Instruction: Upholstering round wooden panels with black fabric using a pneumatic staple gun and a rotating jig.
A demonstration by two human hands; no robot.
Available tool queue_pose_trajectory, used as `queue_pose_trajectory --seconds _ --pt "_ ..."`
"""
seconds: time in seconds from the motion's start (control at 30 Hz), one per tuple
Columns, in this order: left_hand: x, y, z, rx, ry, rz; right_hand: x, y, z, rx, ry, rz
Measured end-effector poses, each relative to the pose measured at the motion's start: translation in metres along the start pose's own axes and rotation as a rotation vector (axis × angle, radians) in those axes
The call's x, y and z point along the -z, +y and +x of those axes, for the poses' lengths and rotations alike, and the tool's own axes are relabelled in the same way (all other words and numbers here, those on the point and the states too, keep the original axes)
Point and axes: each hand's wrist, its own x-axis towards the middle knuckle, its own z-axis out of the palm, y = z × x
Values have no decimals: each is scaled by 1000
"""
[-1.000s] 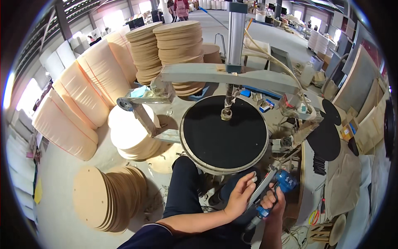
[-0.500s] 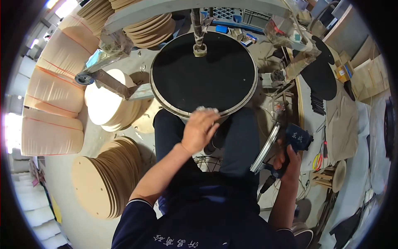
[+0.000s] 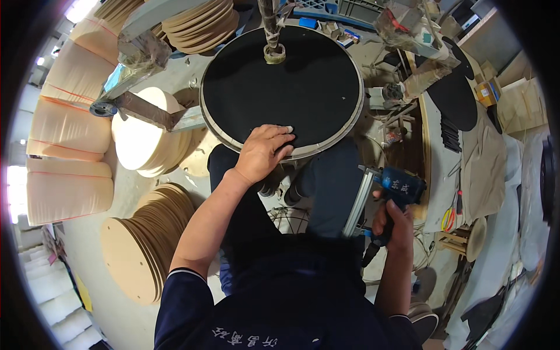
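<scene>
A round disc covered in black fabric (image 3: 280, 93), with a pale rim, is in front of me. A wrapped vertical rod (image 3: 270, 26) comes down onto its far half and ends in a taped ring. My left hand (image 3: 262, 150) lies on the disc's near edge, fingers stretched over the black fabric, with a white wrap on one fingertip. My right hand (image 3: 394, 224) is wrapped round the handle of a blue pneumatic staple gun (image 3: 402, 186). The gun is off to the right, apart from the disc, and its long metal magazine points toward me.
Stacked wooden discs (image 3: 131, 256) lie on the floor at left, near pale round pads (image 3: 146, 131). Tied foam rolls (image 3: 70, 128) stand beyond. Frame arms (image 3: 146, 111) flank the disc. On the right-hand bench (image 3: 437, 204) are scissors (image 3: 449, 216), black fabric pieces (image 3: 452, 105) and beige cloth (image 3: 481, 169).
My left hand has moved up and left, from the near rim onto the black fabric. The staple gun in my right hand has shifted a little left and turned slightly.
</scene>
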Motion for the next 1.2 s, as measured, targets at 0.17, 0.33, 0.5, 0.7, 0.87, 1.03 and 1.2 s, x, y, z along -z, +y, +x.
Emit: queue_pose_trajectory --seconds 0.17,0.33,0.5,0.7,0.87,1.03,1.2 --pt "-7 3 -2 -108 29 100 3 2 4 -7 10 1" --pt "-11 11 -4 -186 79 217 0 2 4 -24 8 -6" --pt "-19 7 -8 -207 156 188 3 4 5 -29 -12 11" --pt "-25 13 -9 -272 210 209 -2 1 5 -26 -14 -1" --pt "-26 14 -12 -260 215 202 -6 -3 11 -8 -26 -34" --pt "-24 18 -17 -206 147 237 -19 -22 21 15 28 -187" --pt "-20 35 -29 -153 51 285 -39 -48 37 117 56 -421"
